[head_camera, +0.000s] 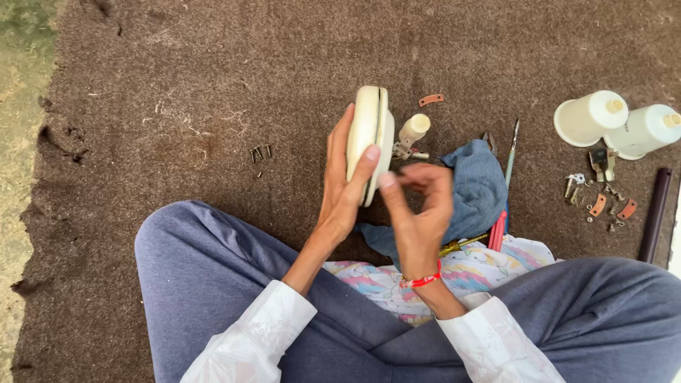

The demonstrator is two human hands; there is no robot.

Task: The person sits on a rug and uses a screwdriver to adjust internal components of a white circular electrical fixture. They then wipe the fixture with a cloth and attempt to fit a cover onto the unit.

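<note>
My left hand [343, 186] grips a cream, rounded plastic housing [369, 135] held on edge, with a dark seam running down its rim. My right hand [418, 206], with a red thread band at the wrist, hovers just right of the housing. Its fingers are curled and its thumb tip touches the housing's lower edge. I cannot tell whether anything small is pinched in the right fingers. I sit cross-legged in blue-grey trousers over a brown felt mat [213, 85].
A blue cloth [477, 188] lies behind my right hand, over a patterned cloth [489, 266]. A small cream cylinder [413, 131], two white cone-shaped parts [589, 117], a thin tool [512, 152], red-handled pliers [498, 230], a dark rod [654, 213] and several small metal clips and screws [603, 198] lie at right.
</note>
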